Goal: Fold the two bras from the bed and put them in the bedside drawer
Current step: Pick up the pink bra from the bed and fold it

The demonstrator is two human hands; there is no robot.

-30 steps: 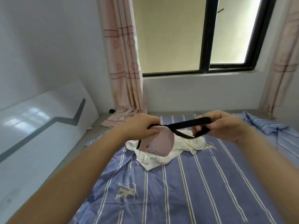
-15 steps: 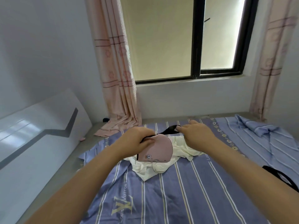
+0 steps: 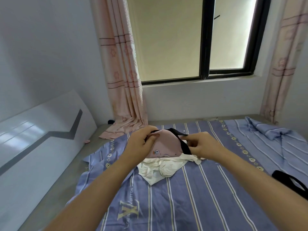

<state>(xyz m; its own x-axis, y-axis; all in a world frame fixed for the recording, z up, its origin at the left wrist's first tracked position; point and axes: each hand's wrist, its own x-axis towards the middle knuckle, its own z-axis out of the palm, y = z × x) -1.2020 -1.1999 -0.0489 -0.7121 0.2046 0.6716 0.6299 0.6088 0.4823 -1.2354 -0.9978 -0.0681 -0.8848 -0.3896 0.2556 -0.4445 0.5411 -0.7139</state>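
Observation:
I hold a pink bra [image 3: 166, 145] with black straps and a small printed pattern just above the bed. My left hand [image 3: 141, 144] grips its left edge, fingers curled over the cup. At the right side, my right hand [image 3: 202, 146] pinches the black strap. Under the bra lies a crumpled white garment [image 3: 161, 169], maybe the second bra; I cannot tell. No bedside drawer is in view.
The bed carries a blue striped sheet [image 3: 191, 197]. A black strap or band [image 3: 290, 182] lies at the right edge. A white headboard [image 3: 33, 139] runs along the left. Pink curtains [image 3: 123, 80] and a window stand behind; a folded blue cover [image 3: 266, 130] lies far right.
The bra has been lifted and turned so the pink cup faces me. My right hand moved out to the right along the black strap. The view has shifted a little to the left.

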